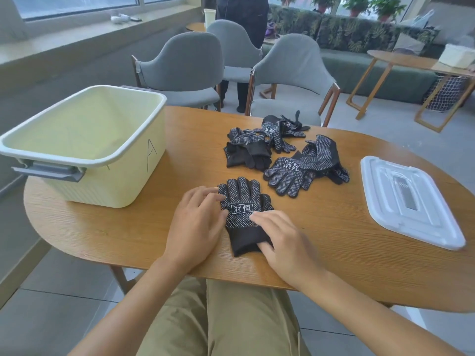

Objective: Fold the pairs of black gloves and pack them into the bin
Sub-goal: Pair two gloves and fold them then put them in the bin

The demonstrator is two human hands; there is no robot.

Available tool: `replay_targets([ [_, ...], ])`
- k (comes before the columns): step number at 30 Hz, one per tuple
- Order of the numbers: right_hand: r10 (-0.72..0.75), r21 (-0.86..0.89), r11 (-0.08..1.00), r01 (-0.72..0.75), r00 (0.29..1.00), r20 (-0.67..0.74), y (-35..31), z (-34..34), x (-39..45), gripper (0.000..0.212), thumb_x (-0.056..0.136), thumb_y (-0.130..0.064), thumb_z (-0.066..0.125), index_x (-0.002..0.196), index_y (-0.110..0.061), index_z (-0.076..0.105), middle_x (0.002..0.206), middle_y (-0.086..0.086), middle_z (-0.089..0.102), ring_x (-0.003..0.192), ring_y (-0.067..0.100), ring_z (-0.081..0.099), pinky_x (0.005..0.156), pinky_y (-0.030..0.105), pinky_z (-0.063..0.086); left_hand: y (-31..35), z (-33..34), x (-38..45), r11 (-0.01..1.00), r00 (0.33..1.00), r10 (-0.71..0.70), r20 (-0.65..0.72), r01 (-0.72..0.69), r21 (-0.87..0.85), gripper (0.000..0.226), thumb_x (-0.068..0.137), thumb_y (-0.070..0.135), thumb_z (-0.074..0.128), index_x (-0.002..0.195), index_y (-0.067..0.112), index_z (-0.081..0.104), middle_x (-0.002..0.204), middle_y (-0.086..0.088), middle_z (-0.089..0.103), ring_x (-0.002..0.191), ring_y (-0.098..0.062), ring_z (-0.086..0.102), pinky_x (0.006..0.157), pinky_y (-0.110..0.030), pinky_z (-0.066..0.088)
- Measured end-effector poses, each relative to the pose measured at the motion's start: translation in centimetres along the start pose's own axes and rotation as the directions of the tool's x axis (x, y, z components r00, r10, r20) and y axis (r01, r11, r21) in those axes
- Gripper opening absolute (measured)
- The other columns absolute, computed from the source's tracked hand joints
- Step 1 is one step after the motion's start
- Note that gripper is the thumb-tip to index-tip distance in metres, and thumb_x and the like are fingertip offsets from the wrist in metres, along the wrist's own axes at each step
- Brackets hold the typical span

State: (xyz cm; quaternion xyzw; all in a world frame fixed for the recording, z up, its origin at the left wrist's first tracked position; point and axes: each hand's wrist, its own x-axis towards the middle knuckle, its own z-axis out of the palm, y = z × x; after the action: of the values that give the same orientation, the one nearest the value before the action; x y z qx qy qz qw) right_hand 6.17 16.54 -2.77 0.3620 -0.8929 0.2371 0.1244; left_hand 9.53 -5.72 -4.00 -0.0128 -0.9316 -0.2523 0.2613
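Soft, even daylight comes from the windows point(84, 6) behind the table point(321, 247), leaving only faint shadows on it. The white lid point(411, 199) on the table glares slightly. Wide-angle bending curves the table's edges; the right hand point(285, 240) is slightly motion-blurred

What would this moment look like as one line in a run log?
step: flattening glove | left hand: rests on it | right hand: presses cuff | bin: nothing visible inside | other gloves: loose on table
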Motion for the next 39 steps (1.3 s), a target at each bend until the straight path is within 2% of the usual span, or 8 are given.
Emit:
replay_targets([
  [4, 0.184, 0.005, 0.983, -0.184, 0.979, -0.089, 0.6, 0.3, 0.6, 0.065, 0.075, -0.005, 0.072, 0.136, -0.017, 0.051, 0.136, -0.004, 0.048, 0.127, 0.013, 0.042, 0.109, 0.022, 0.03, 2.4, -0.8, -1.1, 0.962, 0.959, 0.265, 0.101, -0.257, -0.089, 0.033, 0.092, 0.041, 0.068, 0.113, 0.016, 0.07, 0.12, 0.006, 0.063, 0.117, -0.019, 0.055, 0.099, -0.032, 0.046],
  [6, 0.253, 0.04, 0.967, -0.25, 0.961, -0.111, 0.8, 0.2, 1.1, 0.06, 0.08, -0.009, 0.072, 0.135, -0.02, 0.05, 0.129, -0.007, 0.048, 0.116, 0.01, 0.046, 0.101, 0.023, 0.037, 3.2, -0.4, -1.4, 0.94, 0.918, 0.342, 0.2, -0.334, -0.071, 0.042, 0.089, 0.05, 0.069, 0.116, 0.018, 0.068, 0.12, 0.007, 0.062, 0.112, -0.016, 0.056, 0.094, -0.029, 0.047],
  [9, 0.358, 0.219, 0.915, -0.34, 0.932, -0.048, 1.0, -0.4, 1.9, 0.056, 0.084, -0.01, 0.071, 0.132, -0.028, 0.049, 0.117, -0.015, 0.05, 0.095, -0.002, 0.051, 0.082, 0.007, 0.04, 3.4, 0.5, -1.5, 0.924, 0.888, 0.37, 0.275, -0.382, -0.008, 0.045, 0.087, 0.055, 0.068, 0.118, 0.023, 0.066, 0.117, 0.011, 0.061, 0.106, -0.014, 0.057, 0.086, -0.027, 0.049],
  [15, 0.33, 0.457, 0.828, -0.327, 0.941, 0.074, 2.3, -0.3, 2.6, 0.065, 0.083, 0.012, 0.056, 0.136, -0.025, 0.051, 0.132, -0.012, 0.059, 0.119, -0.004, 0.054, 0.106, 0.021, 0.043, 3.4, 0.7, -1.4, 0.916, 0.891, 0.373, 0.257, -0.399, 0.053, 0.028, 0.093, 0.045, 0.054, 0.101, 0.022, 0.067, 0.102, 0.01, 0.064, 0.093, -0.015, 0.061, 0.07, -0.031, 0.053],
  [21, 0.305, 0.299, 0.899, -0.319, 0.948, 0.096, 2.7, -0.4, 3.3, 0.067, 0.086, 0.006, 0.052, 0.143, -0.029, 0.043, 0.143, -0.013, 0.048, 0.125, -0.007, 0.045, 0.104, 0.006, 0.031, 3.3, 1.2, -1.6, 0.9, 0.884, 0.414, 0.216, -0.433, 0.046, 0.022, 0.098, 0.03, 0.053, 0.091, 0.016, 0.068, 0.094, 0.004, 0.067, 0.083, -0.021, 0.063, 0.067, -0.038, 0.053],
  [27, 0.201, 0.03, 0.979, -0.204, 0.976, 0.089, 3.0, -0.2, 1.8, 0.066, 0.088, -0.001, 0.05, 0.147, -0.029, 0.038, 0.151, -0.011, 0.036, 0.139, 0.011, 0.035, 0.116, 0.032, 0.029, 3.5, 0.5, -2.4, 0.927, 0.905, 0.372, 0.204, -0.374, -0.031, 0.019, 0.097, 0.032, 0.057, 0.096, 0.017, 0.068, 0.096, 0.006, 0.067, 0.087, -0.019, 0.063, 0.07, -0.038, 0.053],
  [33, -0.018, 0.054, 0.998, 0.014, 0.997, 0.076, 1.1, -1.4, -1.4, 0.058, 0.08, -0.004, 0.061, 0.136, -0.021, 0.053, 0.14, -0.008, 0.048, 0.133, 0.01, 0.04, 0.113, 0.029, 0.032, 3.2, 0.5, -2.8, 0.963, 0.945, 0.261, 0.198, -0.24, -0.125, 0.016, 0.094, 0.036, 0.061, 0.104, 0.025, 0.067, 0.1, 0.013, 0.067, 0.091, -0.013, 0.063, 0.073, -0.037, 0.054],
  [39, -0.049, -0.004, 0.999, 0.049, 0.998, -0.038, 0.8, -0.1, -2.4, 0.033, 0.082, -0.01, 0.073, 0.114, -0.016, 0.071, 0.114, -0.007, 0.068, 0.112, 0.013, 0.059, 0.099, 0.029, 0.043, 3.4, 0.1, -2.7, 0.964, 0.949, 0.24, 0.202, -0.21, -0.161, 0.021, 0.092, 0.038, 0.064, 0.107, 0.024, 0.067, 0.104, 0.014, 0.066, 0.096, -0.011, 0.062, 0.078, -0.036, 0.053],
])
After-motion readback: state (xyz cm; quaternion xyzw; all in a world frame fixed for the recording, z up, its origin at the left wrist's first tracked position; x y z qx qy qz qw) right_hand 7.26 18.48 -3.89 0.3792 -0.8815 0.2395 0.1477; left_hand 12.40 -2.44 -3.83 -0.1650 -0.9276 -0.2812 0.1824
